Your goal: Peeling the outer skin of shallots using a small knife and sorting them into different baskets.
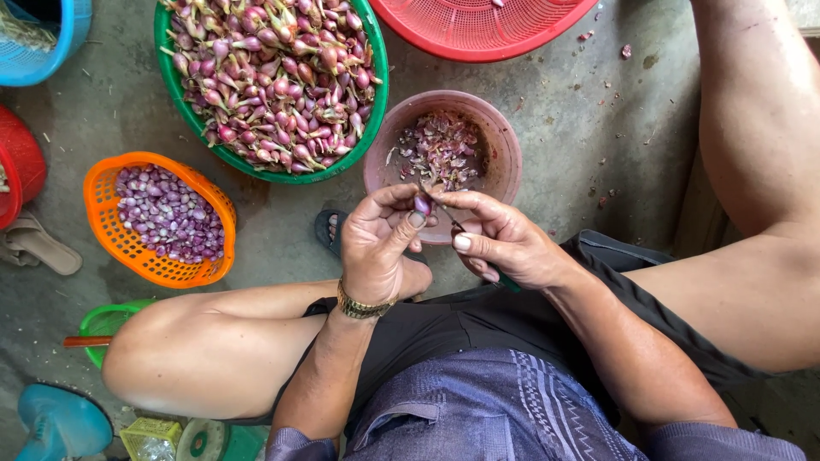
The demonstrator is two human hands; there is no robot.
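Note:
My left hand (380, 243) pinches a small purple shallot (422, 203) between thumb and fingers, just over the near rim of a pink bowl (504, 141) that holds purple skins. My right hand (504, 243) grips a small knife (451, 218) with a green handle, its blade touching the shallot. A gold watch sits on my left wrist. Both hands hover above my lap.
A green basket (376, 94) heaped with unpeeled shallots stands behind the bowl. An orange basket (102, 192) of peeled shallots sits at left. A red basket (478, 38) is at the top, a blue one (73, 26) at top left. My bare knees flank the hands; a sandal (38, 248) lies left.

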